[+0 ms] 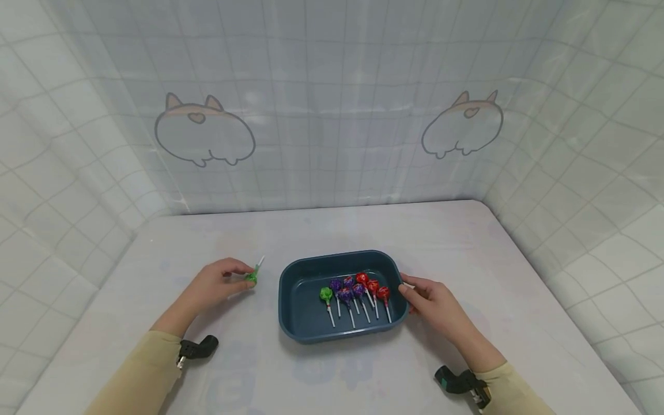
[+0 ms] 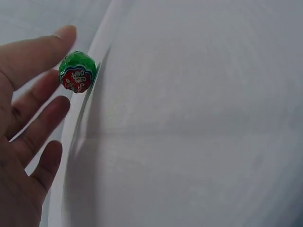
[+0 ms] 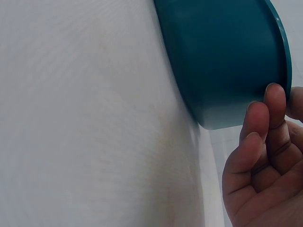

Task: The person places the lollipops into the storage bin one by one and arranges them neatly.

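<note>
To the left of the tray, my left hand [image 1: 217,284] pinches a green-wrapped lollipop [image 1: 252,276] by its candy end, its white stick pointing up and away. In the left wrist view the lollipop [image 2: 76,73] shows a red label and sits at the thumb and forefinger, the other fingers spread below. My right hand [image 1: 436,302] holds the right end of a dark teal tray [image 1: 298,311], thumb over the rim. The right wrist view shows fingers [image 3: 255,125] against the outer wall of the tray [image 3: 222,56]. Inside lie a green lollipop [image 1: 325,294], several purple lollipops [image 1: 344,295] and three red lollipops [image 1: 383,293].
The tray rests on a white-covered table [image 1: 332,374] with faint printing. A pale tile-patterned curtain [image 1: 332,115] with cartoon animal drawings stands behind its far edge, and similar sheets flank both sides. Each wrist wears a black camera mount [image 1: 199,347].
</note>
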`<action>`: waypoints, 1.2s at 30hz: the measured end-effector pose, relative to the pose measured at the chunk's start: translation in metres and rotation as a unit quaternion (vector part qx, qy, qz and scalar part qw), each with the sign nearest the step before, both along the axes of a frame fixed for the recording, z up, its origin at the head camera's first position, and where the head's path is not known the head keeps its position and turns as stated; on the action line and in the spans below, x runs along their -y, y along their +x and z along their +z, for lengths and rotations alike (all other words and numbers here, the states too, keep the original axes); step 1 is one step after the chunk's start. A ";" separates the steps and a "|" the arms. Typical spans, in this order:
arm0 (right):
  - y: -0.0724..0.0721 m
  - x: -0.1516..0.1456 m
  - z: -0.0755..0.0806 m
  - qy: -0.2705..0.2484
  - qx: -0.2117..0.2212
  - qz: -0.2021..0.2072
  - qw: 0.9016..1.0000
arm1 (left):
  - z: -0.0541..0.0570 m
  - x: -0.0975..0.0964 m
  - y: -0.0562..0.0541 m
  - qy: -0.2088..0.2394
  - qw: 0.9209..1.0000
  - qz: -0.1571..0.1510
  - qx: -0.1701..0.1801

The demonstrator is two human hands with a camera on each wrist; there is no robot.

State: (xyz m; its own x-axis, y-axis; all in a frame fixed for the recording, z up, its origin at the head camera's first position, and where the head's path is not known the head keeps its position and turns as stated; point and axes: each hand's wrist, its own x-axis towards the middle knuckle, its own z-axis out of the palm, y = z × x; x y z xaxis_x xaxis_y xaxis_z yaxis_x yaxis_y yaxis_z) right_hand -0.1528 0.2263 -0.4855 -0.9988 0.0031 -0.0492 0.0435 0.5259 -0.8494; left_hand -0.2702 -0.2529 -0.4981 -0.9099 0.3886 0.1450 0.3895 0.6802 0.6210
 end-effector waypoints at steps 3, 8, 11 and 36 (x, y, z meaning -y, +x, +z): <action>0.000 0.000 -0.001 -0.002 0.001 -0.001 1.000 | -0.002 0.000 0.000 -0.019 1.000 0.002 -0.005; 0.000 0.000 0.000 0.000 0.002 -0.002 1.000 | -0.004 -0.002 -0.001 -0.041 0.999 0.000 -0.014; 0.001 0.000 0.000 0.002 0.001 -0.003 1.000 | -0.002 -0.004 -0.001 -0.045 0.999 -0.005 -0.014; 0.000 0.001 0.004 -0.009 0.011 -0.001 1.000 | 0.027 0.008 0.010 0.077 0.997 0.016 0.016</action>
State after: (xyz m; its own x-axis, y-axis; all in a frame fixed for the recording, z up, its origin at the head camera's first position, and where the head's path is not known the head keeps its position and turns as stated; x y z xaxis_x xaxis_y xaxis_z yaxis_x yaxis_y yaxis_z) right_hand -0.1524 0.2252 -0.4819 -0.9975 0.0036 -0.0711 0.0630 0.5106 -0.8575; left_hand -0.2603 -0.2613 -0.4712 -0.9268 0.3346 0.1708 0.3467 0.5871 0.7315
